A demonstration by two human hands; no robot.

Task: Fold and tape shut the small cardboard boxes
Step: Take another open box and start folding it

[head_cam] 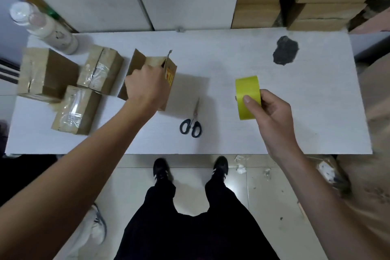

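Right hand [268, 110], right of centre frame, grips a yellow tape roll [248, 96], thumb pressed on its outer band, roll held above the white table [295, 101]. Left hand [145, 86], left of centre, has fingers curled over the top of an unsealed cardboard box [166, 74] with flaps standing up; the box rests on the table. Black-handled scissors [192, 122] lie between the hands, apart from both. Three taped boxes [99, 72] sit at frame left, a bottle [46, 27] behind them.
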